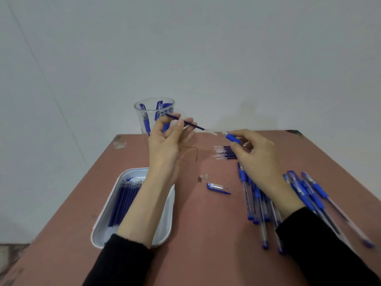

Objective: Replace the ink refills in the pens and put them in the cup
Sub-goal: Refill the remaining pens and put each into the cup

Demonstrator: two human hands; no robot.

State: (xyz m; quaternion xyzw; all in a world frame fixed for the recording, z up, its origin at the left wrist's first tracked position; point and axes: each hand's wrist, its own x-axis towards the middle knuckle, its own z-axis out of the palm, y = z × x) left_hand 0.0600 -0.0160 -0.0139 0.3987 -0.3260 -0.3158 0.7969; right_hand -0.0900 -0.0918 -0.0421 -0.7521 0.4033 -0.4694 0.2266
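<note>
My left hand (168, 137) pinches a blue ink refill (195, 125) above the table, its white end pointing right. My right hand (255, 149) grips a pen barrel (233, 138) by its blue grip, the open end facing the refill's end with a small gap between them. A clear plastic cup (153, 115) stands at the table's far edge behind my left hand and holds several blue pens. A pen cap (216, 187) lies on the table between my arms, with a small metal tip (200, 179) just left of it.
A white tray (165, 223) of several blue refills sits at the near left, partly under my left forearm. Several loose refills (223, 152) lie below my right hand. A pile of blue pens (305, 201) spreads across the right side of the reddish-brown table (206, 234).
</note>
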